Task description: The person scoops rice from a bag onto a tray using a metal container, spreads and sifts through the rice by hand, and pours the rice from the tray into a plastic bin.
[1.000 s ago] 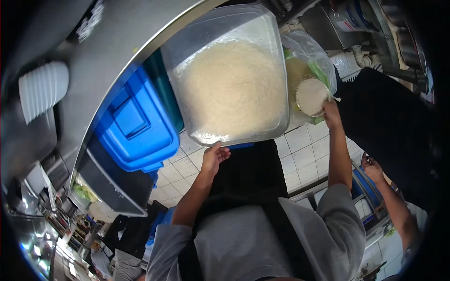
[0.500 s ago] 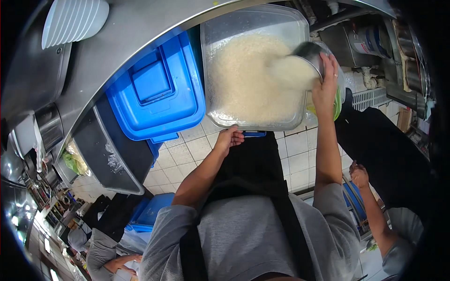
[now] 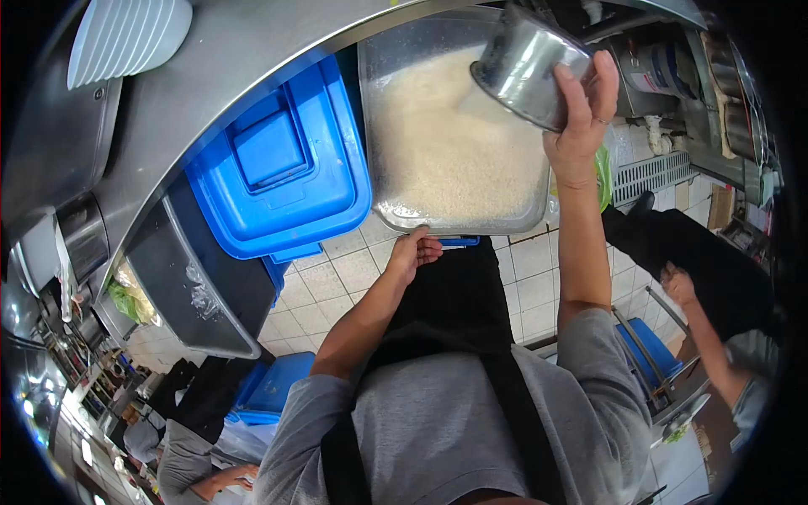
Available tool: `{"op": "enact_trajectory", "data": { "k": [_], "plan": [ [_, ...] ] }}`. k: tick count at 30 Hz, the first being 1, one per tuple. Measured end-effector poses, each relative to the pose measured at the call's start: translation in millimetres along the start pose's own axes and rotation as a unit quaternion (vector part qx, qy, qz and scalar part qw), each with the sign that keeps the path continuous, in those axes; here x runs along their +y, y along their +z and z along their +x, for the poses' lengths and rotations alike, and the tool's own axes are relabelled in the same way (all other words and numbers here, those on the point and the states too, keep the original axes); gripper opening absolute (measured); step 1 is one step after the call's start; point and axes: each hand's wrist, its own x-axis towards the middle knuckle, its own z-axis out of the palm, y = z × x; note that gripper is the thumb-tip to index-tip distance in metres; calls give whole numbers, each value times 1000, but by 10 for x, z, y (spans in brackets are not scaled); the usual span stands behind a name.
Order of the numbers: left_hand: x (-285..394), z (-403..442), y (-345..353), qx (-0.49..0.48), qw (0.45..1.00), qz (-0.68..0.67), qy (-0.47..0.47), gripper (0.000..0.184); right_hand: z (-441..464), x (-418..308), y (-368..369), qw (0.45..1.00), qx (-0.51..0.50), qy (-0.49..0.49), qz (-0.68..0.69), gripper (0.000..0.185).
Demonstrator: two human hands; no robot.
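My right hand (image 3: 582,109) grips a shiny metal pot (image 3: 532,63), raised and tipped over with its mouth toward the rice. Below it, a clear plastic bin (image 3: 539,220) holds a broad heap of white rice (image 3: 446,151); a blurred pale patch under the pot's rim looks like falling grains. At the bin's near edge, my left hand (image 3: 412,252) has its thumb on the rim and its fingers curled just below. A blue handle or clip (image 3: 459,241) shows beside those fingers.
A blue lidded tub (image 3: 278,202) stands left of the bin, under a steel counter (image 3: 227,50) with stacked white bowls (image 3: 130,42). A dark grey tub (image 3: 202,286) sits further left. One person (image 3: 715,278) is close on the right, another (image 3: 181,454) at lower left.
The pot has been lifted and turned further over, away from me, and my right hand rose with it. My left hand stays at the bin's rim. The person on the right has shifted rightward.
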Motion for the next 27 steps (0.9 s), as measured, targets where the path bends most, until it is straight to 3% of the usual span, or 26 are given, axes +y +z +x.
{"op": "enact_trajectory", "data": {
  "k": [5,7,9,11,14,16,18,19,20,23,25,27],
  "plan": [
    [-13,37,-20,4,1000,-14,-22,34,-50,46,-227,998,14,55,-37,63],
    [11,17,0,2,1000,-1,-25,34,-189,95,-446,979,-11,173,-108,62],
    [17,11,10,-1,1000,10,-27,34,-417,145,-598,968,15,215,-130,62],
    [-1,23,-26,-8,1000,2,-26,36,-702,164,-733,917,23,374,-134,63],
    [7,-2,-38,-19,999,26,-17,38,-1603,607,-665,871,31,461,-168,56],
    [57,-84,38,-15,999,42,-8,37,-2026,681,-543,798,-31,564,-213,55],
    [-11,19,-56,-37,999,34,-4,36,-2714,914,-410,826,-51,524,-199,52],
    [-25,50,-67,-40,998,41,-5,36,-2618,760,-552,829,-58,552,-72,45],
    [-29,90,-108,-47,998,51,-7,36,-2772,738,-556,882,-46,447,-140,33],
    [-60,210,-221,-59,996,68,-4,37,-2473,69,-1143,774,-117,621,-50,35],
    [-75,325,-328,-103,991,82,0,42,-2804,-130,-1409,718,-189,665,-72,48],
    [-132,194,-256,-119,990,75,2,45,-3097,-469,-1937,709,-244,658,-74,51]
  ]
}}
